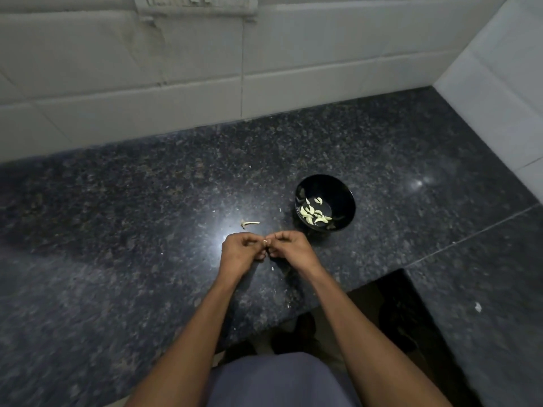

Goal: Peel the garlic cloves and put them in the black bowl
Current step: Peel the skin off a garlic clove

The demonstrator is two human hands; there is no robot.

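Head view: the left hand (239, 251) and right hand (289, 248) meet over the granite counter (117, 230), both pinching one small garlic clove (265, 241). Several peeled cloves (314, 214) already lie in the black bowl (345, 201); a bare stem (249, 223) suggests the job is nearly finished.

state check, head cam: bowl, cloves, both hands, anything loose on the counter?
black bowl: upright on the counter, right of the hands, open top.
peeled cloves: a small heap inside the bowl.
garlic clove: pinched between both hands, mostly hidden; whether it is peeled cannot be told.
left hand: fingers curled, pinching the clove.
right hand: fingers curled, pinching the clove.
garlic stem: lying loose on the counter, just beyond the hands.
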